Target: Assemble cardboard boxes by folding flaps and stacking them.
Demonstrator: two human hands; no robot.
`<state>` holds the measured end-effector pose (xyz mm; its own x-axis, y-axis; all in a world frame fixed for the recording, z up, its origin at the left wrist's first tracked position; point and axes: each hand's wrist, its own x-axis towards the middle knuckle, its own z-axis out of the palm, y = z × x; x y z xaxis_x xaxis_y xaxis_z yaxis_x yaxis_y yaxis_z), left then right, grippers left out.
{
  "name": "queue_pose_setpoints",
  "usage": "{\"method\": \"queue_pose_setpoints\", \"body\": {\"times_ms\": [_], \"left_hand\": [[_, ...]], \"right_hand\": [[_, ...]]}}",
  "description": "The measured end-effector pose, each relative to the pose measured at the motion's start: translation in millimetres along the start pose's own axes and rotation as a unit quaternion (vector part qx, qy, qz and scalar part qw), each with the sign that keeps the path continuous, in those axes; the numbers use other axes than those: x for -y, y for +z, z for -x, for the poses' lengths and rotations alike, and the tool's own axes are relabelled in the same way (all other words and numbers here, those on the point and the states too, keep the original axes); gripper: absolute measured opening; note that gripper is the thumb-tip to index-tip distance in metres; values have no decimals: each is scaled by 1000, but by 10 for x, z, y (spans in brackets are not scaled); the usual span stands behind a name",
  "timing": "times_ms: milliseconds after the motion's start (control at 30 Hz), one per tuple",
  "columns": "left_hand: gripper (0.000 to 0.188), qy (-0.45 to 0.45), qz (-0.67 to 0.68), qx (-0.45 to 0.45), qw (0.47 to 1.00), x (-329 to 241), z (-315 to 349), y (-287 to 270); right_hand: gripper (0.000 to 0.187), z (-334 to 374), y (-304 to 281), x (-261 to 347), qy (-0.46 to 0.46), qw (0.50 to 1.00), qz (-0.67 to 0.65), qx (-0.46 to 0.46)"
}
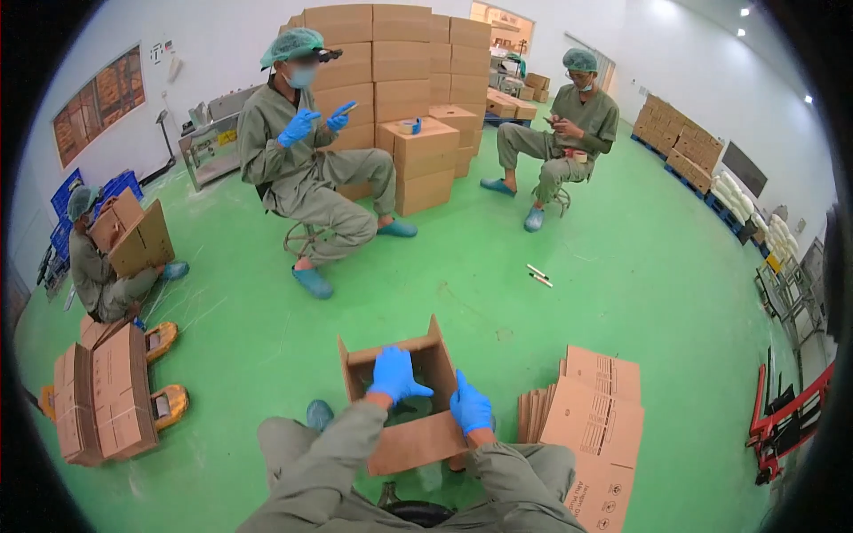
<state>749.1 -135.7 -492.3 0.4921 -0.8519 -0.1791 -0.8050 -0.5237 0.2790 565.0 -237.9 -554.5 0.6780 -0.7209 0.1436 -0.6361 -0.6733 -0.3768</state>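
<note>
Head view: the left hand (394, 375) partly hides the cardboard box (416, 446).

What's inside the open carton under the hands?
The open carton shows green inside, apparently floor; no contents visible. The left hand and near flap hide part, so what's beneath them can't be seen.

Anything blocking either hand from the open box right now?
Nothing visible does. The left hand is over the opening of the box, the right hand at its right wall. The flat cardboard stack stays off to the right.
</note>
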Motion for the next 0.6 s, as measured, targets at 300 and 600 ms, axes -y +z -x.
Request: {"method": "queue_pose_setpoints", "body": {"times_ms": [300,600], "left_hand": [[131,81,-52,152,984,-5,572,1266],[137,-24,82,101,991,474,-272,-258]], "right_hand": [[50,189,28,95,-38,998,45,24],[50,195,-71,230,-8,997,38,63]]}}
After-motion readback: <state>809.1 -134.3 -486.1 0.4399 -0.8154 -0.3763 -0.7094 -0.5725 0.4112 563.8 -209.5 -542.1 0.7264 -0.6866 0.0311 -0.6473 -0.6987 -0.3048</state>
